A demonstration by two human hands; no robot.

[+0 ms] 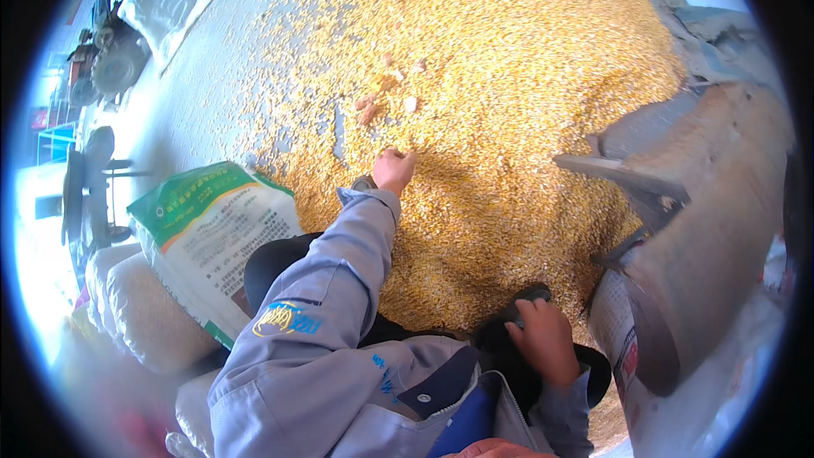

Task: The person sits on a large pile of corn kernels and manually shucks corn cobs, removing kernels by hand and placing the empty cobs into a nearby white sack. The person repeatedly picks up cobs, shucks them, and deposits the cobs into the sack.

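My left hand [394, 168], with a dark wristwatch [364, 183] at the wrist, reaches low over a spread of yellow corn kernels [509, 108]. Its fingers are curled at the kernels, and whether anything is pinched between them is hidden. Nearer my body, my right hand [550, 343] is bent over my dark-clothed knee, beside a dark shoe [533, 294]. A small teal patch shows by its fingers; I cannot tell whether it is held. Beyond my left hand lie reddish-brown lumps [367, 108] and a whitish piece [411, 104] among the kernels.
At left leans a white and green printed sack [222, 229] beside full pale sacks [149, 312]. A worn metal scoop or chute [706, 203] stands at right, over a printed sack [617, 318]. Wheeled machinery [117, 67] and plastic sheeting [168, 6] are at far left.
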